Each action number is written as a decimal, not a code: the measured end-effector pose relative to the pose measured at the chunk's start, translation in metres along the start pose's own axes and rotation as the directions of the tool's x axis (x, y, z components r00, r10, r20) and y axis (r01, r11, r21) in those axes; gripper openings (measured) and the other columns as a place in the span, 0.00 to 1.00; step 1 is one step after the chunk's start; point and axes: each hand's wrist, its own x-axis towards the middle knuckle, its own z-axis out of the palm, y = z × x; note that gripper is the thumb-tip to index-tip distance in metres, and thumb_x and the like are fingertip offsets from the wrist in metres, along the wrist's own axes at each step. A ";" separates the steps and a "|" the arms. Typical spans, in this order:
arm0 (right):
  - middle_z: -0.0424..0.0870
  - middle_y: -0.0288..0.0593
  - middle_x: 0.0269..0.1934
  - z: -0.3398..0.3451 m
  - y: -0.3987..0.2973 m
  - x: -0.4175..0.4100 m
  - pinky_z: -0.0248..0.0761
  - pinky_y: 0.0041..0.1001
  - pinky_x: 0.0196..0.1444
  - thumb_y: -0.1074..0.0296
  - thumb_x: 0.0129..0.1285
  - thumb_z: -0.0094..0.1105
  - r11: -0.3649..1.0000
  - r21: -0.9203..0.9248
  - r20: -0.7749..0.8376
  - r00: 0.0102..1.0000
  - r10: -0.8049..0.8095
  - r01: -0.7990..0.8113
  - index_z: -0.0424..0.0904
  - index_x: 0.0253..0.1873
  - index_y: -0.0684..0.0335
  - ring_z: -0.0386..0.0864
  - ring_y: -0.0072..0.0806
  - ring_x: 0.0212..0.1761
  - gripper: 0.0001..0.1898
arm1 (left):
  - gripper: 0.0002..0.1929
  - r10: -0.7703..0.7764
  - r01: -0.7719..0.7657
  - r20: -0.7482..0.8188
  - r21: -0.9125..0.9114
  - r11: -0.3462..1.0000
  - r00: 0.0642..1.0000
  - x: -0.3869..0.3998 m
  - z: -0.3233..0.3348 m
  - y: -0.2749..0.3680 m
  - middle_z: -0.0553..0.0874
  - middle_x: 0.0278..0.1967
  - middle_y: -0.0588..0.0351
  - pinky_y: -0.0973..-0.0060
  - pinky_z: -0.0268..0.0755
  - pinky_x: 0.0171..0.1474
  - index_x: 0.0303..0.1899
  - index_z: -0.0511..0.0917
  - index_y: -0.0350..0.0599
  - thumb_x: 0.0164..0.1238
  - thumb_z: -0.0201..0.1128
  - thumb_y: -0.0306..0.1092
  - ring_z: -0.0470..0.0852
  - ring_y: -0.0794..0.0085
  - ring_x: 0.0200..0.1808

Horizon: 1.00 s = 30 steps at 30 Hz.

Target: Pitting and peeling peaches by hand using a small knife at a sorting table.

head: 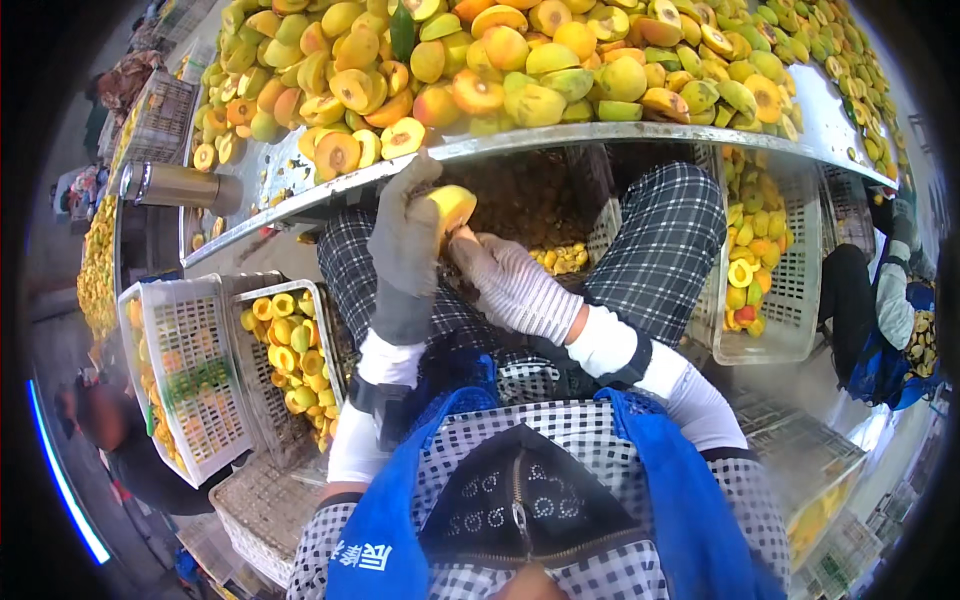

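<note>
My left hand (409,240), in a grey glove, grips a yellow peach half (453,207) above my lap, just off the edge of the steel table (510,139). My right hand (517,281) wears a striped glove. Its fingertips meet the lower side of that fruit; whether they pinch a small tool there is hidden. Piled on the table in front of me are many cut yellow peaches (502,49), some with the hollow facing up. Below, between my knees, a crate (602,225) has small yellow pieces (561,259) inside.
Crates of peaches stand at my left, one white (199,375) and one grey-rimmed (315,289). Another peach crate (799,285) is by my right knee. A metal flask (176,186) lies at the table's left end. People sit at far left (142,450) and right (892,300).
</note>
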 end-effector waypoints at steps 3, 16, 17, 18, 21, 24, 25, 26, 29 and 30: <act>0.74 0.36 0.25 0.003 0.004 -0.002 0.65 0.22 0.26 0.46 0.73 0.43 0.991 0.133 0.034 0.999 -0.011 0.007 0.76 0.43 0.67 0.68 0.18 0.22 0.25 | 0.18 0.126 -0.111 -0.213 0.082 0.990 0.969 -0.011 0.022 0.008 0.83 0.47 0.51 0.78 0.76 0.47 0.54 0.76 0.35 0.65 0.64 0.32 0.82 0.75 0.42; 0.64 0.30 0.15 -0.002 0.003 -0.007 0.53 0.21 0.11 0.32 0.65 0.47 0.897 0.331 0.305 0.932 0.193 -0.294 0.70 0.31 0.56 0.59 0.18 0.10 0.28 | 0.09 -0.035 0.026 0.060 0.146 0.989 0.998 0.002 -0.002 0.004 0.86 0.37 0.55 0.81 0.75 0.46 0.39 0.83 0.34 0.64 0.64 0.31 0.83 0.79 0.41; 0.64 0.30 0.14 -0.002 0.004 -0.004 0.53 0.22 0.11 0.29 0.64 0.46 0.913 0.260 0.292 0.927 0.236 -0.314 0.70 0.31 0.56 0.59 0.19 0.10 0.30 | 0.09 -0.034 0.025 0.061 0.147 0.989 0.998 0.002 -0.002 0.004 0.86 0.37 0.55 0.81 0.75 0.46 0.39 0.83 0.34 0.64 0.64 0.31 0.83 0.79 0.41; 0.64 0.29 0.14 -0.002 0.009 -0.004 0.53 0.22 0.10 0.30 0.64 0.46 0.907 0.299 0.322 0.926 0.198 -0.297 0.70 0.31 0.56 0.58 0.19 0.10 0.30 | 0.08 -0.068 0.067 0.007 0.113 0.991 0.998 0.001 -0.001 0.005 0.86 0.37 0.55 0.82 0.76 0.46 0.38 0.83 0.35 0.64 0.64 0.31 0.83 0.78 0.40; 0.63 0.28 0.14 -0.007 0.014 -0.005 0.53 0.22 0.10 0.30 0.64 0.45 0.768 0.496 0.525 0.845 0.106 -0.405 0.70 0.32 0.56 0.58 0.18 0.10 0.30 | 0.07 -0.070 0.062 0.053 0.146 0.987 0.996 0.007 -0.006 0.005 0.86 0.36 0.54 0.81 0.76 0.44 0.38 0.83 0.36 0.64 0.64 0.30 0.84 0.77 0.39; 0.61 0.28 0.14 -0.005 0.011 -0.001 0.53 0.21 0.09 0.29 0.64 0.45 0.879 0.339 0.425 0.888 0.176 -0.336 0.71 0.34 0.56 0.58 0.17 0.09 0.30 | 0.06 -0.069 0.056 0.079 0.162 0.985 0.994 0.006 -0.002 0.003 0.86 0.35 0.53 0.81 0.76 0.42 0.38 0.83 0.37 0.63 0.64 0.29 0.84 0.75 0.37; 0.61 0.28 0.14 -0.004 0.009 -0.001 0.53 0.20 0.09 0.29 0.64 0.45 0.932 0.200 0.329 0.917 0.228 -0.303 0.71 0.36 0.57 0.58 0.17 0.09 0.30 | 0.06 -0.103 0.102 0.005 0.110 0.989 0.995 0.004 -0.001 0.003 0.85 0.34 0.53 0.81 0.77 0.42 0.38 0.83 0.38 0.63 0.64 0.29 0.85 0.74 0.37; 0.61 0.28 0.14 -0.005 0.011 -0.001 0.53 0.20 0.09 0.29 0.64 0.45 0.931 0.202 0.330 0.916 0.229 -0.305 0.71 0.36 0.57 0.58 0.17 0.09 0.30 | 0.06 -0.106 0.104 0.005 0.111 0.988 0.994 0.003 -0.002 0.003 0.85 0.34 0.53 0.81 0.77 0.42 0.38 0.83 0.38 0.63 0.64 0.29 0.85 0.74 0.37; 0.61 0.29 0.14 -0.010 0.024 -0.001 0.54 0.21 0.09 0.30 0.66 0.43 0.861 0.344 0.485 0.856 0.179 -0.375 0.72 0.40 0.58 0.59 0.17 0.09 0.30 | 0.17 0.093 -0.131 0.144 0.283 0.950 0.985 0.006 -0.003 0.006 0.86 0.33 0.50 0.78 0.76 0.38 0.38 0.83 0.33 0.64 0.64 0.43 0.85 0.72 0.33; 0.62 0.29 0.14 -0.008 0.043 0.005 0.54 0.21 0.09 0.31 0.67 0.42 0.701 0.558 0.661 0.748 -0.054 -0.443 0.72 0.40 0.58 0.59 0.17 0.08 0.30 | 0.18 0.025 -0.068 0.163 0.263 0.962 0.986 0.008 0.001 0.010 0.86 0.33 0.50 0.78 0.77 0.37 0.38 0.83 0.33 0.64 0.64 0.43 0.85 0.71 0.33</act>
